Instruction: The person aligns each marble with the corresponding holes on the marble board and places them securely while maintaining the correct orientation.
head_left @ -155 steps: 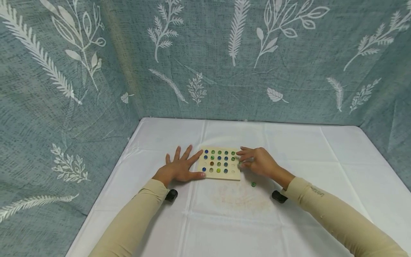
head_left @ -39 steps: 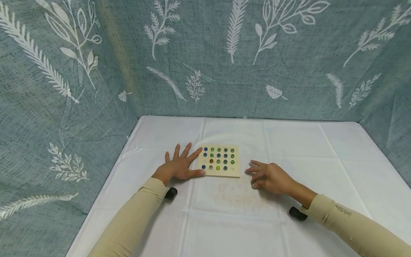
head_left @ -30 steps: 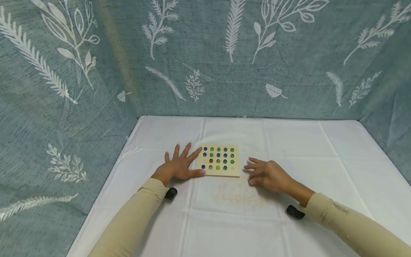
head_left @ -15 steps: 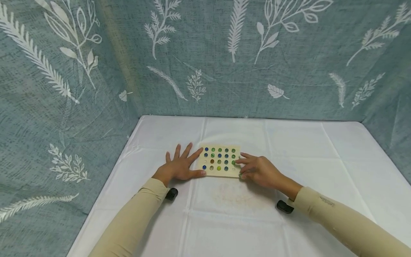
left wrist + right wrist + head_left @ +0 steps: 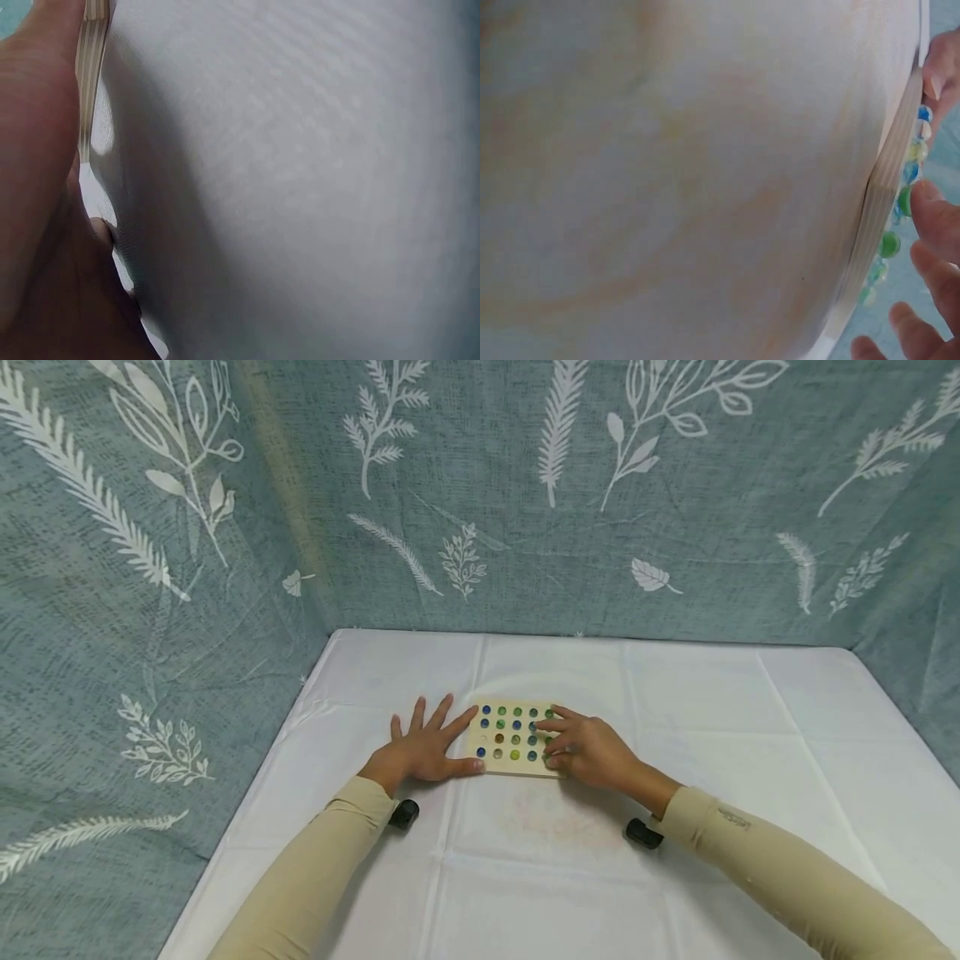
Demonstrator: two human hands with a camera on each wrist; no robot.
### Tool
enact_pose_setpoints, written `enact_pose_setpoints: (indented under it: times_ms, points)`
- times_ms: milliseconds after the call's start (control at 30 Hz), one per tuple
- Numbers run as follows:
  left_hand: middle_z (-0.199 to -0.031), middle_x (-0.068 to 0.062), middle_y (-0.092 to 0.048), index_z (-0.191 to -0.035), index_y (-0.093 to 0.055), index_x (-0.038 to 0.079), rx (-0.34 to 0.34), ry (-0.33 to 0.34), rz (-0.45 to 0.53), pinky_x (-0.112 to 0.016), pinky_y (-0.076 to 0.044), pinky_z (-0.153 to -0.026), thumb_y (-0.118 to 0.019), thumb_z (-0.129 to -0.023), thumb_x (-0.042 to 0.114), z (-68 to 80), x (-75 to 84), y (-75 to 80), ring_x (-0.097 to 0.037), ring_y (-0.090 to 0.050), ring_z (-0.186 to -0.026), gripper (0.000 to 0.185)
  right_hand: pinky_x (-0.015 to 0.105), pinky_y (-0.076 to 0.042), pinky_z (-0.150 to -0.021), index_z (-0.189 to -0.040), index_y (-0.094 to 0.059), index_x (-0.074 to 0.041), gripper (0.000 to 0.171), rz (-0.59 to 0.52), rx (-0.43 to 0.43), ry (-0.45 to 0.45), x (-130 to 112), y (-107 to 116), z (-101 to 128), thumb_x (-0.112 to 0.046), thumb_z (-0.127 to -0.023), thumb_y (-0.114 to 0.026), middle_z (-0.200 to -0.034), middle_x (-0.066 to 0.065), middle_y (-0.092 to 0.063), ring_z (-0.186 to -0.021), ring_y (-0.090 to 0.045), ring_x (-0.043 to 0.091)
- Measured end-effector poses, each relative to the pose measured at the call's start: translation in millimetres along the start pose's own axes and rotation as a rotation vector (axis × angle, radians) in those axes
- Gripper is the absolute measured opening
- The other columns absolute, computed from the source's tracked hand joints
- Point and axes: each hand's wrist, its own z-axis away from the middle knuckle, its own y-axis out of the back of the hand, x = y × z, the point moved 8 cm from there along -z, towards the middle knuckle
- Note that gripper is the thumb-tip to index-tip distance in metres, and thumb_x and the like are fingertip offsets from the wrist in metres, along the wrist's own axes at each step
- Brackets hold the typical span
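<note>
Left hand (image 5: 423, 752), fingers spread flat, steadies the wooden board (image 5: 504, 766) at its 9 o'clock edge while curled right hand (image 5: 588, 750) pinches over marbles (image 5: 516, 725) at 3 o'clock; grip contents hidden

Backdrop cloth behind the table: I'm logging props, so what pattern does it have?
The backdrop cloth is grey-blue with white leaf and fern prints, clearest in the head view.

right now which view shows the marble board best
The head view: the wooden board lies whole, its grid of marbles countable between both hands. The right wrist view shows only its edge with some marbles in profile; the left wrist view shows a sliver of edge.
</note>
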Motion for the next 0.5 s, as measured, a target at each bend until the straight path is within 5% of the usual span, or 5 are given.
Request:
enact_pose_setpoints:
  times_ms: [267,500]
  points:
    - [-0.178,-0.005,0.012,-0.168,-0.008,0.041,0.004,-0.007,0.003,-0.079,0.008,-0.121,-0.057,-0.090,0.079,1.5,1.2,0.7,-0.045,0.021,-0.161,0.100,0.058,-0.048,-0.113,-0.097,-0.084,-0.008,0.014,0.056,-0.013,-0.042,2.5,-0.3,0.4,-0.003,-0.085,-0.082,-0.142,0.016,-0.068,-0.149,-0.046,0.044]
    - [-0.178,-0.010,0.005,-0.169,-0.012,0.034,0.099,-0.075,0.040,-0.079,-0.001,-0.122,-0.058,-0.095,0.072,9.1,2.7,22.2,-0.048,0.013,-0.161,0.095,0.062,-0.034,-0.122,-0.131,-0.071,-0.002,0.037,0.096,0.065,-0.119,5.6,33.2,1.8,-0.018,-0.098,-0.074,-0.155,0.016,-0.056,-0.156,-0.035,0.041]
